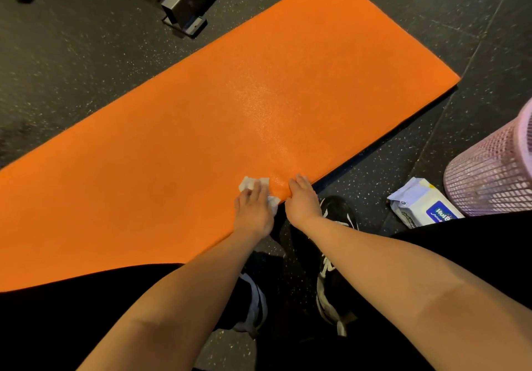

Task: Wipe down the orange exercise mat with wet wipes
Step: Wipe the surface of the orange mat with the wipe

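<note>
Orange mat (230,97) lying flat on the speckled rubber floor (72,54); probably light, soft and grippy, so best pinned at its near edge rather than lifted. Left hand (253,209) presses a crumpled wet wipe (249,183) flat-fingered at that edge. Right hand (300,200), fingers extended, rests just beside it; wipes pack (423,202) and pink mesh basket (495,175) stand on the floor nearby.

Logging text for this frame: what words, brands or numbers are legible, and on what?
"HuiB" on the blue label of the wet wipes pack, the rest hidden by the person's leg.
Smaller line beneath it: too blurred to read.
Dark print on the pack's side: too blurred to read.
No other text.
</note>
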`<move>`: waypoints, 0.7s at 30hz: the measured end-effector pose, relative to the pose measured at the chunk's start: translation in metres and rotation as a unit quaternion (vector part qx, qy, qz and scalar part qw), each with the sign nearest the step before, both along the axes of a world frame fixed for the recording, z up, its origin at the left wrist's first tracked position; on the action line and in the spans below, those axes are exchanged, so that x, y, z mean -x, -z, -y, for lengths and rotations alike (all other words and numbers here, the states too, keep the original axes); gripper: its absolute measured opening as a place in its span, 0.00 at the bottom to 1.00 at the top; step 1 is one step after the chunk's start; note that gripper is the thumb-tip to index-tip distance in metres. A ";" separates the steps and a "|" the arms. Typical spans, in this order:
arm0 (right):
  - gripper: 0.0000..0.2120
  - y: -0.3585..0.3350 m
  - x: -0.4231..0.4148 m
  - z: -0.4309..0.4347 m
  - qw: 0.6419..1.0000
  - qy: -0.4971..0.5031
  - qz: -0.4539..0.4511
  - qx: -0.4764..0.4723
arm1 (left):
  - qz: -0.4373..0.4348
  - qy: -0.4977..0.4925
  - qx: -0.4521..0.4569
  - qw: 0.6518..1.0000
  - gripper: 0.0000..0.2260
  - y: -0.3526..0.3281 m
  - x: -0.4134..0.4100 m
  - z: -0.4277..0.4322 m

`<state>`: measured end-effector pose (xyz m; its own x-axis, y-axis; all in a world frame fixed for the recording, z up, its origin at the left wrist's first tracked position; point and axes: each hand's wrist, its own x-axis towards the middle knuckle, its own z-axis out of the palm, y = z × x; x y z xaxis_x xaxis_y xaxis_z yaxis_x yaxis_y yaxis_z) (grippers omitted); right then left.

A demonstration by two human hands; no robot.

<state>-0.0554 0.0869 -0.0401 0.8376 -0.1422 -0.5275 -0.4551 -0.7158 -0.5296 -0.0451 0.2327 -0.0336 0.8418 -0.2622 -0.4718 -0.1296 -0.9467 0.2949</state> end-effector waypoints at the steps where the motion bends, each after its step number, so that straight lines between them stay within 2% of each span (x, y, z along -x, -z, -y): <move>1: 0.27 0.000 0.000 0.001 0.999 0.024 0.006 -0.033 | -0.011 0.029 0.010 0.999 0.25 0.001 -0.001 0.007; 4: 0.25 0.001 0.003 0.004 0.987 0.105 0.019 -0.120 | -0.043 0.087 0.033 0.995 0.25 0.005 0.000 0.021; 7: 0.27 0.004 0.007 0.003 0.992 0.079 0.019 -0.097 | -0.017 0.106 0.022 0.994 0.24 0.007 0.001 0.013; 9: 0.28 0.008 0.007 0.001 0.996 0.057 0.015 -0.067 | 0.009 0.062 0.005 0.998 0.25 0.009 0.001 0.000; 12: 0.28 0.009 0.007 -0.003 0.998 0.042 0.010 -0.045 | -0.004 -0.059 -0.023 0.998 0.26 0.012 -0.003 -0.011; 14: 0.28 0.009 0.007 -0.003 0.998 0.043 0.007 -0.050 | -0.019 -0.080 -0.031 0.996 0.26 0.012 -0.004 -0.008; 21: 0.25 -0.001 0.005 0.004 0.986 0.104 0.020 -0.125 | -0.024 0.082 0.034 0.996 0.32 0.016 0.004 0.024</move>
<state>-0.0604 0.0832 -0.0391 0.8253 -0.1829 -0.5343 -0.5530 -0.4534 -0.6990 -0.0486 0.2082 -0.0499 0.7621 -0.4278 -0.4860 -0.2659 -0.8912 0.3675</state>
